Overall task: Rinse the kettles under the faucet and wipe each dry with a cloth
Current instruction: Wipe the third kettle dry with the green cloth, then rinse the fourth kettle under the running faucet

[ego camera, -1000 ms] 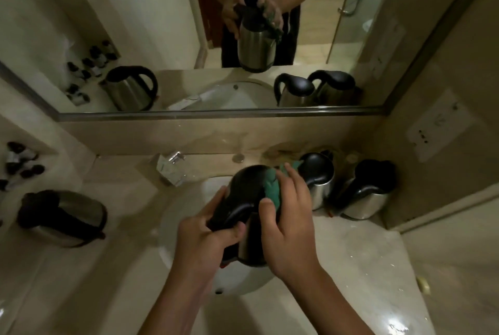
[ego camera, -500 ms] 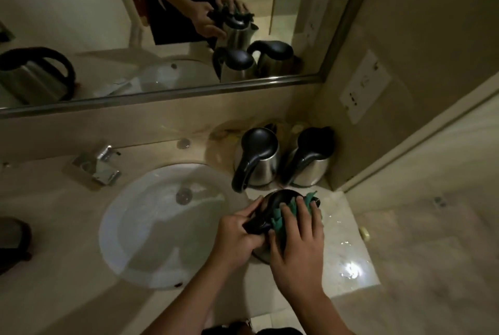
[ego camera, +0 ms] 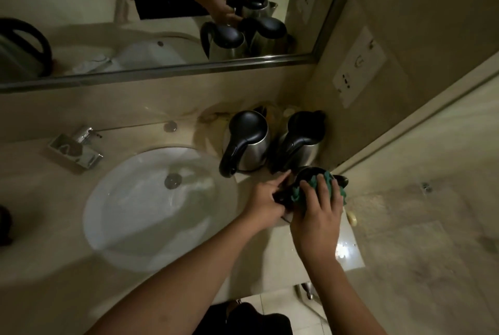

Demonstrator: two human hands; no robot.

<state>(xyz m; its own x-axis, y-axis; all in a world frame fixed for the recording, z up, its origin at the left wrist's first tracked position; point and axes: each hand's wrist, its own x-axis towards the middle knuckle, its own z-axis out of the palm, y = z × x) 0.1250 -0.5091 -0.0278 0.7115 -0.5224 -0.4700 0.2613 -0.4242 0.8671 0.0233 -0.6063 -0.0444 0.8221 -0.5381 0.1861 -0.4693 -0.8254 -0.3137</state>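
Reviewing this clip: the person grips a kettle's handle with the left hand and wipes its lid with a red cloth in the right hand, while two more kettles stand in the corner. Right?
Not quite: the cloth is green, not red, as the head view shows. The rest holds: the left hand grips the handle of the kettle, the right hand presses the cloth on its lid, and two more kettles stand in the corner.

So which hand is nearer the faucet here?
Left. The left hand grips the kettle handle on the sink side; the right hand lies farther from the faucet.
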